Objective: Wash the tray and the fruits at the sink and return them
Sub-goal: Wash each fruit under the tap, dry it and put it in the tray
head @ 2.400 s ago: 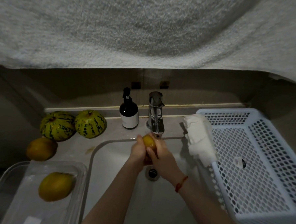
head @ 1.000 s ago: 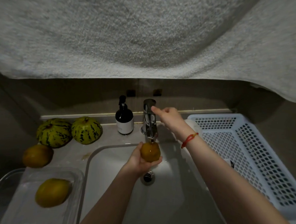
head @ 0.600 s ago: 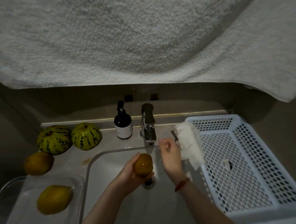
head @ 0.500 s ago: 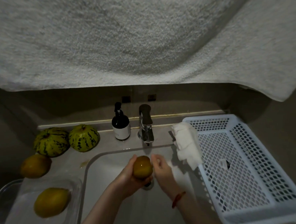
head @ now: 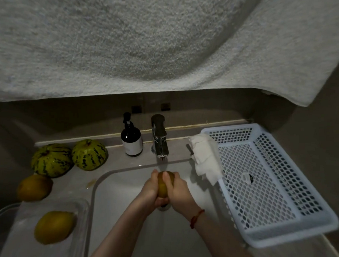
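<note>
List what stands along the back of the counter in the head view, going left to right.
Two striped melons → dark soap pump bottle → chrome faucet → white cloth draped on the basket's rim → white perforated basket.

At twelve o'clock we see a rough, nubbly off-white terry cloth towel [head: 149, 44], matt all over. Below it, the chrome metal tap [head: 160, 141] is mirror-glossy, and at its nine o'clock the dark glossy pump bottle [head: 131, 138] carries a matt pale label. The smooth white basin of the sink [head: 121, 200] has a soft sheen. At three o'clock, the perforated pale-blue plastic basket [head: 289, 223] looks smooth and semi-matt, with a crumpled white cloth or paper wipe [head: 204, 155] over its corner. At eight o'clock, the clear glossy plastic tray [head: 82, 208] holds a smooth-skinned yellow fruit [head: 53, 227]. The two striped green-yellow melons [head: 69, 157] look waxy.
</note>
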### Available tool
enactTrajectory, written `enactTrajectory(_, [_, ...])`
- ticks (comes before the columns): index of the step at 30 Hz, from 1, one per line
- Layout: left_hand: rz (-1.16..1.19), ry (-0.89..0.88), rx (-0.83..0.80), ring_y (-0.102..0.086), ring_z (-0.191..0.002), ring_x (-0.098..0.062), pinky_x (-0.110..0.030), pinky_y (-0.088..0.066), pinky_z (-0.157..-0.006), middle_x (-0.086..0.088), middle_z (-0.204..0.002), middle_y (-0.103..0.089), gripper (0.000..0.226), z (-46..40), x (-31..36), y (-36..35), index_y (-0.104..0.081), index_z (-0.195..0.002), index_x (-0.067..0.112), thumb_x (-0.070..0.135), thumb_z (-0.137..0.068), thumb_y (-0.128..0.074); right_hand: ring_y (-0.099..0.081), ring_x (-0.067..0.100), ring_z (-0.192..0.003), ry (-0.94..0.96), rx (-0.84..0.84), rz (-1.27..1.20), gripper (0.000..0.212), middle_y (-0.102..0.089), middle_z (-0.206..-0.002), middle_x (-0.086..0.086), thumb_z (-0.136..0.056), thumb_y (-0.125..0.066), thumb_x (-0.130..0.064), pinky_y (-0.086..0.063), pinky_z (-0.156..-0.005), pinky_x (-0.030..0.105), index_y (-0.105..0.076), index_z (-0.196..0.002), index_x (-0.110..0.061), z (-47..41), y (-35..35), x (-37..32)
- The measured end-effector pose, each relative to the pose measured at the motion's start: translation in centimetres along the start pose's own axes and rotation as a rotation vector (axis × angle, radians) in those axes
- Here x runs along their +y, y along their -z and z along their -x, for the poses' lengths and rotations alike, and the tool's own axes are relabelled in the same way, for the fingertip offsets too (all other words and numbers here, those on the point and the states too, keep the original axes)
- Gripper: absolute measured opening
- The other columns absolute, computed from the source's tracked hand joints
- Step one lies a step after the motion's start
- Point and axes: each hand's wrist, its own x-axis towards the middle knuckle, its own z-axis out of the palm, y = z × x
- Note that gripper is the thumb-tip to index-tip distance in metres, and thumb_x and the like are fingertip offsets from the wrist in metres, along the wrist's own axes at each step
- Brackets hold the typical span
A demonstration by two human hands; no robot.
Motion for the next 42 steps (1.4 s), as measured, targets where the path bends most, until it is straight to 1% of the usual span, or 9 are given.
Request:
enactTrajectory(3, [0.03,0.016,-0.011,-0.057,-0.057,-0.022,-0.021,-0.047,-0.04,-0.017,-0.075,-0.056,0.047,0.3,-0.3,0.0,-0.044,-0.113,0.008,0.05,-0.099,-0.029,-0.062,0.024,-0.089,0.049,-0.082,0.335,0.055,-0.065,-0.097,0.01,-0.094,-0.029,-0.059,-0.046,-0.07,0.029,-0.058,-0.104,-0.014,0.3,2.0,-0.5])
enactTrajectory(5, [0.042,0.023,0.003,-0.053,-0.046,-0.02,-0.019,-0.044,-0.036,-0.018,-0.074,-0.055,0.051,0.3,-0.4,0.1,-0.04,-0.122,0.006,0.05,-0.098,-0.031,-0.059,0.019,-0.081,0.149,0.074,0.552,0.055,-0.063,-0.09,0.005,-0.095,-0.026,-0.058,-0.043,-0.063,0.027,-0.061,-0.096,-0.015,-0.6,4.2,-1.3])
enactTrajectory(9, [0.176,0.09,0.042,-0.056,-0.067,-0.028,-0.028,-0.05,-0.037,-0.026,-0.119,-0.051,0.055,0.6,0.5,-0.5,-0.032,-0.136,0.011,0.046,-0.095,-0.045,-0.045,0.025,-0.115,0.228,0.4,0.817,0.046,-0.049,-0.126,0.012,-0.096,-0.04,-0.041,-0.039,-0.095,0.033,-0.045,-0.129,-0.009,-4.6,8.2,-2.5])
enactTrajectory(14, [0.209,0.121,-0.029,-0.056,-0.086,-0.032,-0.039,-0.053,-0.057,-0.024,-0.129,-0.046,0.057,0.4,1.0,-2.6,-0.034,-0.136,0.014,0.043,-0.092,-0.054,-0.017,0.038,-0.139,0.077,0.259,0.947,0.073,-0.016,-0.154,0.017,-0.092,-0.047,-0.049,-0.031,-0.106,0.047,-0.013,-0.149,-0.02,-7.9,8.1,-2.1])
enactTrajectory(19, [0.238,0.142,-0.039,-0.055,-0.097,-0.033,-0.04,-0.049,-0.056,-0.023,-0.132,-0.046,0.057,-0.3,0.9,-3.9,-0.036,-0.136,0.015,0.046,-0.091,-0.053,-0.011,0.044,-0.139,-0.074,0.189,0.912,0.064,-0.007,-0.156,0.012,-0.091,-0.051,-0.049,-0.034,-0.101,0.055,-0.025,-0.144,-0.026,-10.0,7.9,-2.4])
enactTrajectory(24, [0.255,0.141,-0.017,-0.056,-0.088,-0.033,-0.04,-0.049,-0.056,-0.024,-0.128,-0.047,0.056,-0.7,0.7,-3.9,-0.036,-0.134,0.015,0.046,-0.091,-0.054,-0.039,0.038,-0.122,-0.047,0.414,0.494,0.059,-0.03,-0.138,0.021,-0.089,-0.057,-0.044,-0.047,-0.092,0.045,-0.034,-0.132,-0.009,-9.6,8.7,-2.4])
enactTrajectory(32, [0.291,0.134,-0.093,-0.055,-0.078,-0.032,-0.037,-0.053,-0.056,-0.022,-0.117,-0.048,0.054,0.6,1.3,-4.8,-0.035,-0.133,0.015,0.044,-0.091,-0.053,-0.055,0.036,-0.092,-0.079,0.497,0.084,0.043,-0.052,-0.101,0.016,-0.091,-0.048,-0.014,-0.037,-0.073,0.035,-0.024,-0.126,-0.006,-8.9,15.5,-2.2])
enactTrajectory(36, [0.344,0.179,-0.161,-0.057,-0.076,-0.034,-0.035,-0.054,-0.055,-0.024,-0.123,-0.051,0.061,1.9,2.1,-5.0,-0.037,-0.135,0.012,0.045,-0.088,-0.058,-0.043,0.019,-0.086,0.001,0.445,-0.187,0.025,-0.038,-0.091,0.004,-0.09,-0.035,0.002,-0.033,-0.078,0.031,-0.023,-0.105,-0.014,-7.9,19.7,-3.4])
enactTrajectory(42, [0.279,0.037,-0.355,-0.062,-0.058,-0.026,-0.024,-0.05,-0.051,-0.019,-0.088,-0.063,0.045,4.3,3.8,-4.3,-0.055,-0.11,0.008,0.047,-0.088,-0.05,-0.043,0.012,-0.062,0.133,0.119,-0.858,0.039,-0.036,-0.072,0.003,-0.073,-0.015,0.018,-0.043,-0.056,0.018,-0.028,-0.07,-0.018,-3.8,22.7,-7.4])
